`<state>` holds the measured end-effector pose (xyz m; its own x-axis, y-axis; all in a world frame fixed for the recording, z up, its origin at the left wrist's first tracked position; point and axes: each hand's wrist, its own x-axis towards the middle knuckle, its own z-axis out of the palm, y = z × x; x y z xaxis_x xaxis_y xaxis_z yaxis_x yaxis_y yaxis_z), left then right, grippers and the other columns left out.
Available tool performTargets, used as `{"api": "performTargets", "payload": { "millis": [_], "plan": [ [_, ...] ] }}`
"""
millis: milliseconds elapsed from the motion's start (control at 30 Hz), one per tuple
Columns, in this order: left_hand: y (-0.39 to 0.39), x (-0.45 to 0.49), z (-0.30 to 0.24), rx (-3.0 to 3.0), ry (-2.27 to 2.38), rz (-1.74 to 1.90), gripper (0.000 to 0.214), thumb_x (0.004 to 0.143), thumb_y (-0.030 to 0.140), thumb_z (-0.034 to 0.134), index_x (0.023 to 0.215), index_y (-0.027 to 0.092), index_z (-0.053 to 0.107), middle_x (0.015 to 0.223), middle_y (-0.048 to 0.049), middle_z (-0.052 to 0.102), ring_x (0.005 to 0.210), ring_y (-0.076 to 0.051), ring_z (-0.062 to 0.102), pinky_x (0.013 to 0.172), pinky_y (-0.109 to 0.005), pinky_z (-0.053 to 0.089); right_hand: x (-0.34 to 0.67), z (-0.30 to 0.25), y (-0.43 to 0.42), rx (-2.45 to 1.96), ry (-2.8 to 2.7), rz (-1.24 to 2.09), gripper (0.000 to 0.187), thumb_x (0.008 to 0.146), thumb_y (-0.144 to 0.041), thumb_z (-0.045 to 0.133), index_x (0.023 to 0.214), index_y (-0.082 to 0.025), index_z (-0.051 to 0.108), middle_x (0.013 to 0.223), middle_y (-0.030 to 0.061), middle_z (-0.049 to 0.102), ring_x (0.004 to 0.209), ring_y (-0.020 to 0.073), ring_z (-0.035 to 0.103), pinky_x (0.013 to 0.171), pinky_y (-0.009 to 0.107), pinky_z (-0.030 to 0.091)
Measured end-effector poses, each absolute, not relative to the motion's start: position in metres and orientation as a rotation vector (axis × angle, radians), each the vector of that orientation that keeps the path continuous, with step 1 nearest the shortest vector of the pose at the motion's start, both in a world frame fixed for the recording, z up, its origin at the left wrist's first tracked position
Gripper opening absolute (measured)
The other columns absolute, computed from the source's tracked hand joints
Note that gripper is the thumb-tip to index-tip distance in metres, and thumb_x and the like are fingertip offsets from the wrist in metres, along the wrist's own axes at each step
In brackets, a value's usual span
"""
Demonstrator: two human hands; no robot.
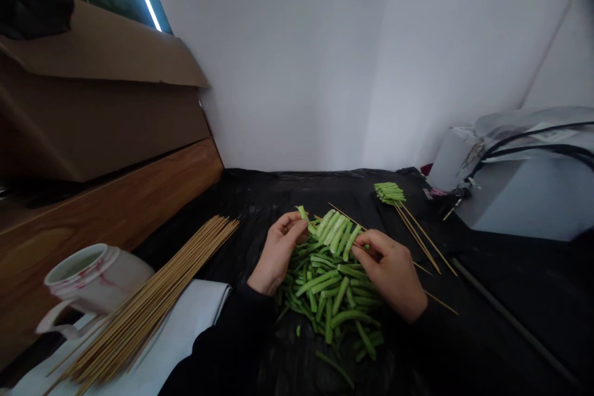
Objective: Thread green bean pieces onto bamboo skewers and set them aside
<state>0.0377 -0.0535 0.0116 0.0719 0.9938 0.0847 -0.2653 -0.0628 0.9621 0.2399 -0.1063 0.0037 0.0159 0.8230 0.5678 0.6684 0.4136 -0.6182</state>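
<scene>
My left hand (279, 252) pinches one short green bean piece (302, 212) at its fingertips, just left of a row of bean pieces. My right hand (391, 272) is closed on a bamboo skewer (436, 301) that carries that row of threaded green bean pieces (336, 230), the stick's tail running out to the right past my wrist. Both hands hover over a loose pile of cut green beans (331, 300) on a black plastic-covered table (260, 198).
A thick bundle of bare bamboo skewers (153, 303) lies at the left over a white cloth (185, 322), beside a white enamel mug (90, 281). Finished bean skewers (392, 193) lie at the back right. A white box with black cables (524, 179) stands at the right; cardboard and wood at the left.
</scene>
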Motion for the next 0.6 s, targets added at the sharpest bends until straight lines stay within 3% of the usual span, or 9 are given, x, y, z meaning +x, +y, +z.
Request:
{"api": "performTargets", "payload": {
  "millis": [133, 300, 600],
  "plan": [
    [-0.053, 0.036, 0.012, 0.958, 0.836, 1.283, 0.036, 0.070, 0.034, 0.079, 0.100, 0.017, 0.071, 0.086, -0.0032, 0.068, 0.078, -0.012, 0.060, 0.075, -0.024, 0.047, 0.241, -0.002, -0.106, -1.238, -1.777, 0.110, 0.013, 0.087, -0.022, 0.053, 0.078, -0.021, 0.062, 0.079, 0.0003, 0.065, 0.071, 0.0132, 0.060, 0.067, 0.024, 0.043],
    [-0.054, 0.036, 0.014, 0.853, 0.773, 1.256, 0.036, 0.066, 0.031, 0.082, 0.098, 0.017, 0.074, 0.082, -0.0015, 0.068, 0.076, -0.009, 0.060, 0.071, -0.021, 0.046, 0.243, -0.014, -0.105, -1.244, -1.857, -0.033, 0.019, 0.092, -0.024, 0.050, 0.094, -0.021, 0.068, 0.091, 0.0032, 0.071, 0.082, 0.0150, 0.065, 0.077, 0.026, 0.046],
    [-0.052, 0.036, 0.009, 0.829, 0.762, 1.254, 0.030, 0.067, 0.028, 0.082, 0.094, 0.015, 0.075, 0.081, -0.0030, 0.069, 0.074, -0.010, 0.060, 0.068, -0.020, 0.046, 0.240, -0.007, -0.106, -1.247, -1.817, 0.002, 0.023, 0.091, -0.024, 0.048, 0.097, -0.020, 0.070, 0.084, 0.0039, 0.069, 0.078, 0.0157, 0.064, 0.073, 0.026, 0.048]
  ]
}}
